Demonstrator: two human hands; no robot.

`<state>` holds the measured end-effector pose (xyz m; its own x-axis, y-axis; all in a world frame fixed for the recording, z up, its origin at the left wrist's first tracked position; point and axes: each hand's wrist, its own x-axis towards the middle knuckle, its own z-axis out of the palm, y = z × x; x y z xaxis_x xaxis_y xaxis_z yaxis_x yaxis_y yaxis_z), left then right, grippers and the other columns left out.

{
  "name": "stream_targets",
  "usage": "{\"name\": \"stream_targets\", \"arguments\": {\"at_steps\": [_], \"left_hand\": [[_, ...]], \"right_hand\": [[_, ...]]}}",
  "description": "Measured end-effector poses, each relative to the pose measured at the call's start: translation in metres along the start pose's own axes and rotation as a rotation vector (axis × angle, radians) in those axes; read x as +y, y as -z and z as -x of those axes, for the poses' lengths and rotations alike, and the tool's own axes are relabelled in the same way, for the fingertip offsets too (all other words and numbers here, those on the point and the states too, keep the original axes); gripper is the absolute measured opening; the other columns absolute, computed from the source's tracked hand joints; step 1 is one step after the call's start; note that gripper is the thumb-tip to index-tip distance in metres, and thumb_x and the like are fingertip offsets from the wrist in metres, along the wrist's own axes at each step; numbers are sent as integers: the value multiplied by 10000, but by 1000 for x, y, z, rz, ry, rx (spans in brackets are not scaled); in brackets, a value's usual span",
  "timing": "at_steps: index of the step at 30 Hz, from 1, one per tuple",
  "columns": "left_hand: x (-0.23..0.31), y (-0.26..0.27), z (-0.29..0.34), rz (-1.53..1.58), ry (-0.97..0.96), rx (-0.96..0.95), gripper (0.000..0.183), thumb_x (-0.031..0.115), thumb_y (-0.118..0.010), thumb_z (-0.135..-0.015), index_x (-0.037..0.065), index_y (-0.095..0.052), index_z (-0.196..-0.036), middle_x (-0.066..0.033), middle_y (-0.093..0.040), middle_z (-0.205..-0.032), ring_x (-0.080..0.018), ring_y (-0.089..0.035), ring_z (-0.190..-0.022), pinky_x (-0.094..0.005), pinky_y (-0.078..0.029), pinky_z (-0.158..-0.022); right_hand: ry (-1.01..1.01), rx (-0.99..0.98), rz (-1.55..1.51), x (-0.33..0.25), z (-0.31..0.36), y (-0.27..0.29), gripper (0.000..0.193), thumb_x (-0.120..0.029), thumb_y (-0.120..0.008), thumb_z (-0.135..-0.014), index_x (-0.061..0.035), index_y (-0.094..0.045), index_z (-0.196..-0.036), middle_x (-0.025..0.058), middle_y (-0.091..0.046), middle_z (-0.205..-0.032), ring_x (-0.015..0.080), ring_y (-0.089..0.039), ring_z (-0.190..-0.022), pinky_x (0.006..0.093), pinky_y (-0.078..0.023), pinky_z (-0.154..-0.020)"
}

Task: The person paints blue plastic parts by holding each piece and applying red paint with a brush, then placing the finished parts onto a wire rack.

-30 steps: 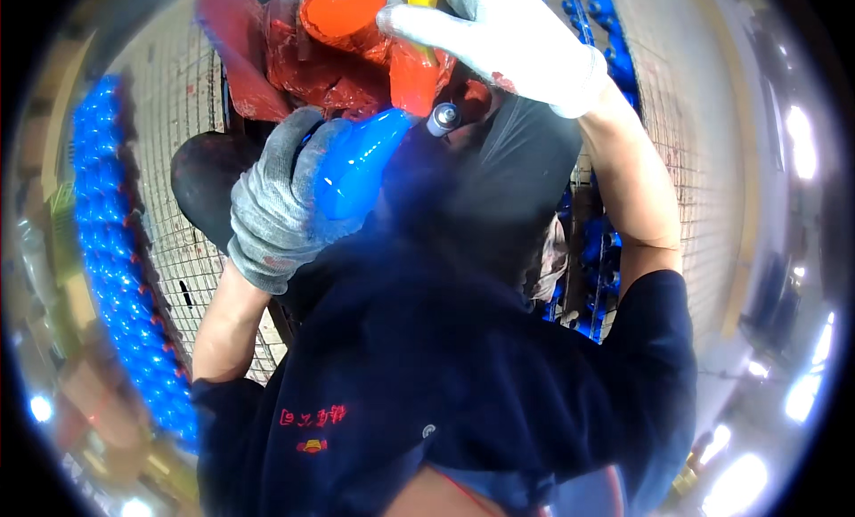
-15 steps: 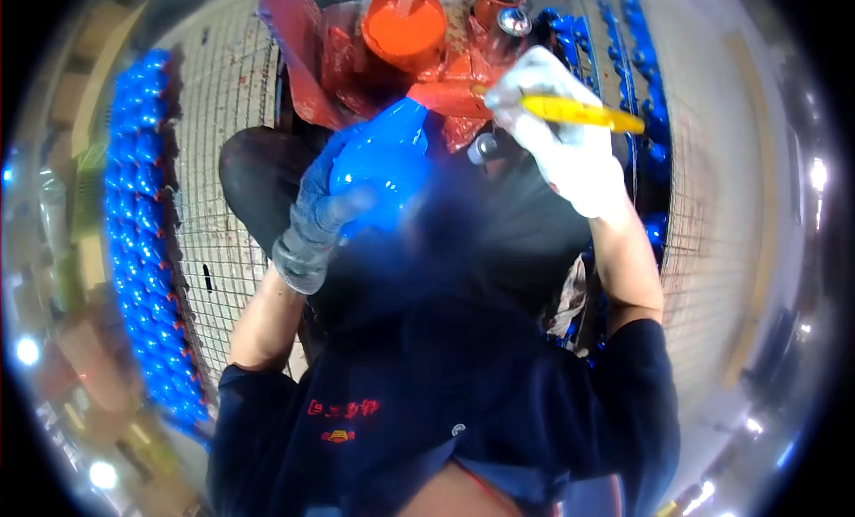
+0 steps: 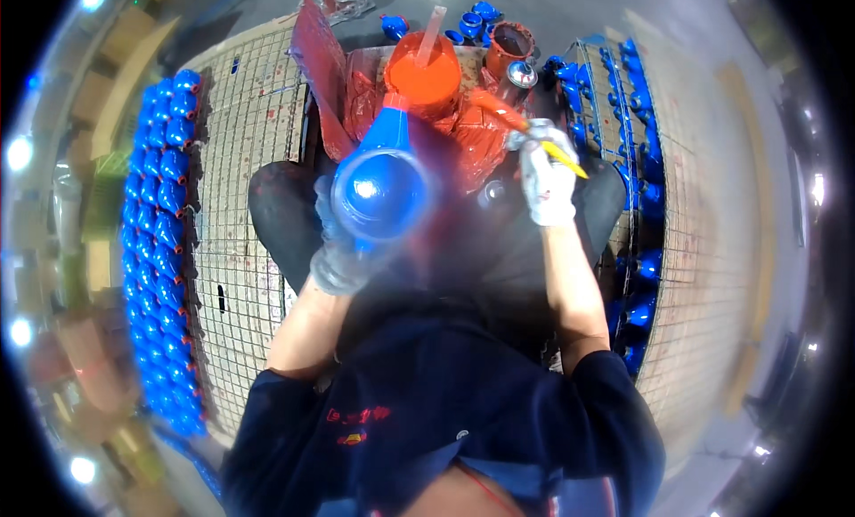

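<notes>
My left hand (image 3: 337,266), in a grey glove, grips a glossy blue vessel (image 3: 378,195) with a rounded body and a tapering spout. The spout points away from me, and its tip is orange-red. My right hand (image 3: 545,187), in a white, stained glove, is closed around a paintbrush (image 3: 500,110) with a yellow handle and a red-coated head. The brush head is apart from the vessel, to its right, above red-smeared plastic (image 3: 481,147). Just beyond the spout stands a tub of orange-red paint (image 3: 410,82) with a pale flat stick in it.
A dark red pot (image 3: 512,43) and a metal can (image 3: 518,81) stand right of the tub. A red-stained board (image 3: 319,72) leans at its left. Rows of blue vessels line the left rack (image 3: 165,232) and the right rack (image 3: 637,196). Several more lie on the far floor.
The brush has left the spout tip and moved right, its head now angled up and away. The vessel has turned so its spout points more straight ahead, with the orange-red tip exposed.
</notes>
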<state>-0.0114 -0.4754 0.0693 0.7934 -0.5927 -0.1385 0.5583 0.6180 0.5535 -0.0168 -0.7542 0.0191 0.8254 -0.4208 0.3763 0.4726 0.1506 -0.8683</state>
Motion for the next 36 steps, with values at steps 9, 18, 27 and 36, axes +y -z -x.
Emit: {"name": "stream_targets", "arguments": {"at_steps": [9,18,27,36], "left_hand": [[34,-11,-26,-1542,-871,167,924,345,-967,-638,73,-460,-1361,-171,-637,-1204,-301,-686,-1049,-402,-580,-863],[36,-11,-32,-1549,-946,254,893,308,-989,-621,86,-512,-1343,-138,-657,-1189,-262,-693,-1005,-370,-588,-864],[102,31,-85,-646,-457,280,860,252,-952,-690,47,-509,-1398,-87,-659,-1206,-176,-645,-1080,-304,-549,-910],[84,41,-129,-944,-807,422,1007,276,-995,-625,81,-414,-1424,-129,-583,-1300,-235,-624,-1132,-365,-576,-922]], "right_hand": [[127,41,85,-32,-11,43,169,111,-605,-899,13,-658,-1025,105,-655,-1008,184,-655,-881,310,-526,-844],[162,21,444,-46,-4,57,176,120,-671,-889,32,-718,-1034,114,-705,-1043,176,-693,-905,294,-529,-880],[-39,-66,442,47,-103,96,263,-7,-643,-957,3,-645,-1220,133,-710,-1182,228,-686,-1058,343,-524,-956],[11,237,853,150,-119,62,827,-256,-942,-700,-92,-465,-1354,144,-601,-1284,276,-585,-1180,389,-457,-1052]]}}
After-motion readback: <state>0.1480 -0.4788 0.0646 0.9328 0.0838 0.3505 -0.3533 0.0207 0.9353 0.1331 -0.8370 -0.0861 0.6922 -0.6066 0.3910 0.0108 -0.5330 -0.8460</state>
